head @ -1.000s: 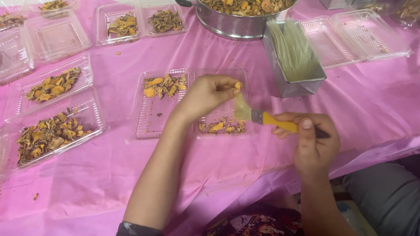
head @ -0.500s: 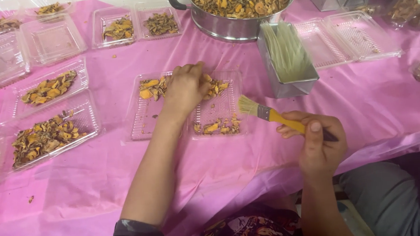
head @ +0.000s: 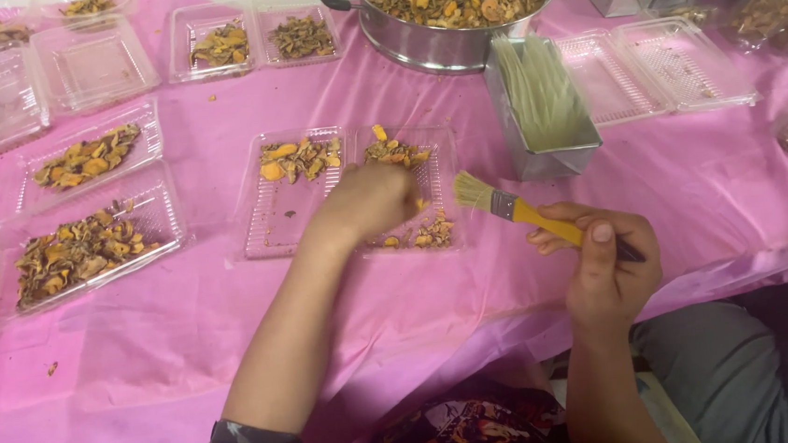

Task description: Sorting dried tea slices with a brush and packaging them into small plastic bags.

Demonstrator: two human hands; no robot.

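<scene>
Your left hand (head: 369,200) reaches over the open clear hinged tray (head: 350,192) in the middle of the bench (head: 399,287), which is covered in a pink sheet. The fingers curl down into the right half of that tray, among the orange and brown dried pieces (head: 418,234) lying there; whether the grip pinches a piece or is loose, you cannot tell, since the back of the hand hides the fingertips. More orange pieces (head: 300,157) lie along the far edge of the left half.

Your right hand (head: 604,266) has its grip wrapped firmly around a paintbrush (head: 529,213) with a yellow handle and metal band. The pale bristles point left and away, held just beside the tray's right edge and above the sheet, near your left hand but not touching it.

Just beyond the brush stands a rectangular metal tin (head: 545,111) with pale sticks inside. Behind that sits a large steel pot (head: 452,11) heaped with the same dried pieces. To the left lie two filled clear trays (head: 84,213), and empty clear trays (head: 654,70) lie to the right of the tin.
</scene>
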